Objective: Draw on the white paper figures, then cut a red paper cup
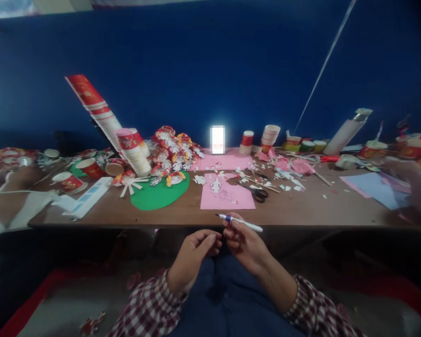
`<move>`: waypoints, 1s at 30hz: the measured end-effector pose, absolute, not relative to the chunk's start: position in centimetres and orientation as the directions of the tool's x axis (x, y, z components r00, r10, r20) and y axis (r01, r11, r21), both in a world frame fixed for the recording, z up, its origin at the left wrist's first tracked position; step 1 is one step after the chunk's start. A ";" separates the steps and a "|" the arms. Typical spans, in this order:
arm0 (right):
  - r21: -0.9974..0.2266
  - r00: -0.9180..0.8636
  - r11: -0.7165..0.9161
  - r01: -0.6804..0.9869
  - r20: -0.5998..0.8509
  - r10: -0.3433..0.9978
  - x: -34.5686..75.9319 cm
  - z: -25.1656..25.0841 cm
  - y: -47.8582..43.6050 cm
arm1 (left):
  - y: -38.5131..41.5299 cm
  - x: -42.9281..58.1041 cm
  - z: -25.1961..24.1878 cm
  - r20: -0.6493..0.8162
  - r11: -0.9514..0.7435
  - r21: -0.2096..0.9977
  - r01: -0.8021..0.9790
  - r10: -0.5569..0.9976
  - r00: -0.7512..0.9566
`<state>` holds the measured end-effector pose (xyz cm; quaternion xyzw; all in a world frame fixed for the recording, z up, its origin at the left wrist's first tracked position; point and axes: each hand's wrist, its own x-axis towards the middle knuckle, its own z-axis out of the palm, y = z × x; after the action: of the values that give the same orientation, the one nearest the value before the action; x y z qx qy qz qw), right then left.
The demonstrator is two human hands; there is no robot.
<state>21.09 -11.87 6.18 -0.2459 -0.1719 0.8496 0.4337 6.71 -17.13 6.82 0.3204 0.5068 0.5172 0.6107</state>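
Note:
My right hand (243, 241) grips a white marker pen (246, 223), its dark tip pointing left, just in front of the table edge. Beside it, my left hand (199, 250) is closed with the fingers curled in; whatever they may hold is hidden. Beyond both hands lies a pink sheet (214, 202) bearing a small white paper cutout (216, 185) and dark pen lines. Black-handled scissors (258, 193) rest across the sheet's right side.
Decorated paper cutouts (171, 147) are heaped behind a green paper piece (161, 194). Stacked paper cups (135, 154) lean at left. Paper scraps (284, 180) litter the right middle. Other people's hands appear blurred at the far left (10, 187) and far right (414, 182). A bright phone-like screen (217, 139) stands behind.

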 end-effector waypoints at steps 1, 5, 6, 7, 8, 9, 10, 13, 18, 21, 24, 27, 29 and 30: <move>-0.500 -0.492 -0.561 -0.660 -0.276 0.826 21.1 6.2 -11.8 | -17.0 6.5 6.9 -0.340 0.301 0.877 -0.374 0.939 -0.043; -0.466 -0.458 -0.561 -0.684 -0.324 0.828 21.0 5.7 -10.8 | -16.1 5.5 6.5 -0.493 0.411 0.736 -0.537 0.870 -0.010; -0.456 -0.454 -0.565 -0.687 -0.338 0.824 21.0 5.4 -10.5 | -15.9 5.3 6.2 -0.514 0.427 0.721 -0.546 0.858 -0.008; -0.445 -0.452 -0.571 -0.689 -0.352 0.820 20.9 5.2 -10.2 | -15.7 5.1 5.8 -0.528 0.437 0.713 -0.548 0.849 -0.010; -0.437 -0.452 -0.577 -0.690 -0.363 0.815 21.0 4.8 -10.1 | -15.6 5.0 5.2 -0.538 0.442 0.710 -0.549 0.843 -0.017; -0.432 -0.451 -0.581 -0.690 -0.370 0.812 21.1 4.5 -10.0 | -15.7 4.9 4.7 -0.548 0.444 0.707 -0.550 0.836 -0.031; -0.434 -0.451 -0.583 -0.687 -0.374 0.810 21.2 4.2 -10.0 | -15.8 4.8 4.1 -0.556 0.446 0.705 -0.552 0.830 -0.039; -0.499 -0.424 -0.560 -0.661 -0.368 0.828 22.0 3.7 -10.3 | -16.6 4.9 2.5 -0.588 0.476 0.682 -0.555 0.808 -0.031; -0.826 -0.272 -0.327 -0.459 -0.219 0.937 24.1 3.6 -9.6 | -17.3 4.7 1.0 -0.590 0.506 0.694 -0.512 0.807 -0.002; -0.999 -0.197 -0.004 -0.035 0.003 0.980 25.3 3.7 -7.6 | -16.7 4.0 0.7 -0.546 0.476 0.774 -0.418 0.835 -0.061; -0.837 -0.300 0.330 0.437 0.210 0.930 26.3 3.7 -5.0 | -15.9 3.3 0.6 -0.467 0.421 0.868 -0.263 0.873 -0.139; -0.609 -0.371 0.487 0.626 0.317 0.873 26.7 3.2 -2.9 | -15.4 2.8 0.6 -0.346 0.341 0.938 -0.061 0.921 -0.181; -0.509 -0.425 0.554 0.659 0.355 0.833 26.6 2.7 -1.9 | -15.2 2.7 0.5 -0.302 0.313 0.949 0.033 0.936 -0.181; -0.470 -0.452 0.581 0.665 0.367 0.813 26.4 2.4 -1.6 | -15.1 2.8 0.4 -0.295 0.310 0.949 0.062 0.939 -0.177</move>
<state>26.43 -1.59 2.44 -0.4388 -0.8420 0.1301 0.2858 2.79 -15.11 0.44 0.3958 0.6323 0.4342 0.5050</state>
